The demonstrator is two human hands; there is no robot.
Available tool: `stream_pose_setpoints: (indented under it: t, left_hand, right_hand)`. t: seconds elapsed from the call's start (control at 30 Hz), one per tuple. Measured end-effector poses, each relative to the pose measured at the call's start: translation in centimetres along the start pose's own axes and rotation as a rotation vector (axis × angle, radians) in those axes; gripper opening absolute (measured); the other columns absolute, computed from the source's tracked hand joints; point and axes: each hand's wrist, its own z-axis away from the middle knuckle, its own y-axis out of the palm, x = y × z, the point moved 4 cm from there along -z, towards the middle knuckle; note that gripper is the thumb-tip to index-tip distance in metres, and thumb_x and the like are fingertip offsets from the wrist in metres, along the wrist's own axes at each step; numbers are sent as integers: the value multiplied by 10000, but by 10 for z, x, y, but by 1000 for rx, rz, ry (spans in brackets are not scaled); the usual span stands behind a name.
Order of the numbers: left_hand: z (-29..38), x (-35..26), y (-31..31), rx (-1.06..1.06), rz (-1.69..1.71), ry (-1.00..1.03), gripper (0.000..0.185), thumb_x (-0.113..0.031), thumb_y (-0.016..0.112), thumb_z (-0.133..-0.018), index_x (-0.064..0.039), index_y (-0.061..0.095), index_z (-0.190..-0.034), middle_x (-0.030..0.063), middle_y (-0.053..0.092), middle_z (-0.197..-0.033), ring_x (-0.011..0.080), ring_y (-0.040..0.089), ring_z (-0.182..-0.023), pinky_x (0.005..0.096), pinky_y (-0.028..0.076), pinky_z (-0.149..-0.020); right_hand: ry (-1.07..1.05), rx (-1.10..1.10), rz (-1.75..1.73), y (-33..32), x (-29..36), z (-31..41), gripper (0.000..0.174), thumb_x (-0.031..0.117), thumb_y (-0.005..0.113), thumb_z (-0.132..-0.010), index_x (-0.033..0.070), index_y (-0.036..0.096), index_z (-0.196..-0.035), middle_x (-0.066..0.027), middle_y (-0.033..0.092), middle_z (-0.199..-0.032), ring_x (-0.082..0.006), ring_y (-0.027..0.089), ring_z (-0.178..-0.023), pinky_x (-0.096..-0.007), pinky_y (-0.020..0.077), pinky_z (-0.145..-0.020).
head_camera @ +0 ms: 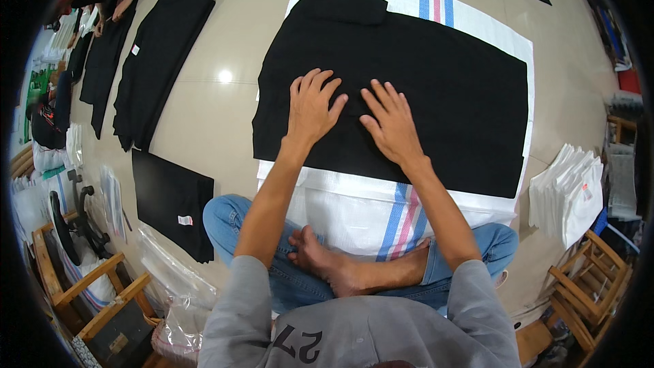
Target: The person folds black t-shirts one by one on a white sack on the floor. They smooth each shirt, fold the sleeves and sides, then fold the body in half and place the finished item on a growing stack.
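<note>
A piece of black fabric, seemingly a folded garment [460, 97], lies spread over a white woven sheet [347, 214] with blue and pink stripes on the floor. My left hand [314, 107] rests palm down on the left half of the black fabric, fingers spread. Just right of it, my right hand [391, 122] lies palm down on the same fabric, its fingers also apart. Neither hand holds anything. At the fabric's far left edge a smaller part [352, 5] is folded over.
Black garments [163, 61] and a folded black stack [173, 204] lie on the left. White folded cloths [567, 194] are stacked at right. Wooden frames [592, 286] [97, 286] stand at both lower sides, with clear plastic bags [179, 317] at lower left. Another person's hand [122, 7] is at upper left.
</note>
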Motion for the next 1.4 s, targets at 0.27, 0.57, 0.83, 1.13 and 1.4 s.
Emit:
stream_pose_setpoints:
  t: [0.27,0.57,0.83,1.13,1.4]
  left_hand:
    - [-178,28,50,390,-365,258,411,-338,603,-1047,-71,697,-1345,154,593,-1501,380,592,-1352,658,429,-1126]
    - [-253,57,49,-49,-165,-284,779,-588,467,-1083,-114,320,-1683,205,307,-1736,426,247,-1611,771,163,-1218]
    - [-141,155,-5,-33,-283,-290,457,-320,683,-1011,-81,684,-1400,175,645,-1437,355,611,-1319,530,451,-1101]
    - [-168,180,-15,174,96,-519,354,-220,805,-887,23,768,-1142,160,771,-1065,245,722,-960,358,547,-891]
    - [-195,185,-6,207,216,-586,284,-88,796,-797,4,753,-1062,47,712,-858,149,649,-749,299,524,-686]
  right_hand:
    - [-89,66,159,-16,-47,7,579,448,548,-1083,138,534,-1572,-94,417,-1695,-297,337,-1586,-516,254,-1290]
    - [-89,13,180,-53,-113,-1,555,435,565,-1077,169,544,-1563,-102,413,-1697,-337,339,-1584,-584,272,-1271]
    - [263,-174,630,-144,-358,14,533,389,479,-1127,203,445,-1626,-134,400,-1704,-437,395,-1536,-669,346,-1197]
    - [398,-121,444,-200,-441,-3,517,145,641,-984,138,561,-1495,-234,630,-1387,-412,602,-1298,-503,497,-1096]
    - [693,-129,191,-224,-452,-4,331,162,727,-900,63,678,-1212,-175,696,-1169,-330,735,-995,-436,588,-861]
